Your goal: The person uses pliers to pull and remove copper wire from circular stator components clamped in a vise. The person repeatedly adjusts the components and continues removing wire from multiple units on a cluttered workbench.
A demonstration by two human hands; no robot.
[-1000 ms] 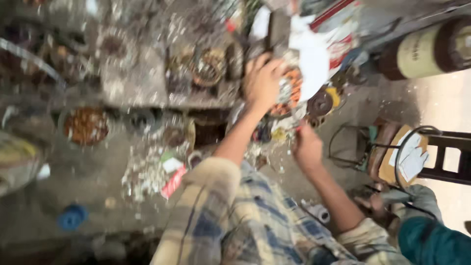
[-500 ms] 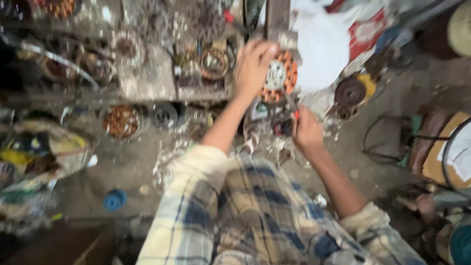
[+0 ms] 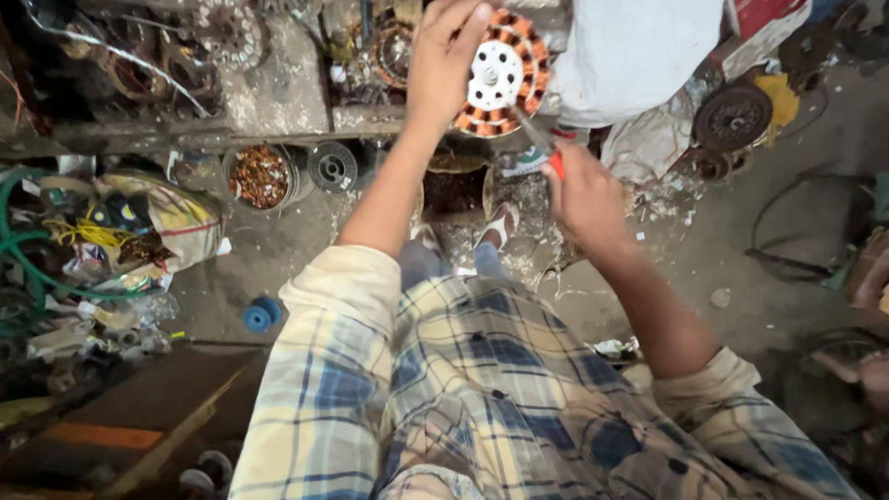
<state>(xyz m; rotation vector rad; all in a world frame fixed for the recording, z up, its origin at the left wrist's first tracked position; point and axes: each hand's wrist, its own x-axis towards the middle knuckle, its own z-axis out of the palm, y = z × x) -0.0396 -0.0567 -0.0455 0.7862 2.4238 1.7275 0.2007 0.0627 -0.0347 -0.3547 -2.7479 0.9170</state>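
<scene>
My left hand (image 3: 444, 57) holds up a round motor stator (image 3: 505, 72), white in the middle with orange copper coils around its rim. My right hand (image 3: 583, 194) grips a small tool with a red handle (image 3: 554, 159), and its metal tip points up at the lower edge of the stator. Both arms wear rolled-up plaid sleeves. Below the hands a sandalled foot (image 3: 500, 225) stands on the dusty floor.
A cluttered shelf (image 3: 278, 93) with more wound coils and metal parts runs along the top left. A bowl of copper scrap (image 3: 261, 176) and a pulley (image 3: 333, 167) sit under it. Green hose and bags (image 3: 102, 241) lie at left, a white sack (image 3: 639, 56) at top right, a blue spool (image 3: 261, 315) on the floor.
The view has tilted and steadied. My left hand has lifted the stator higher and my right hand has brought the red-handled tool up to its lower edge.
</scene>
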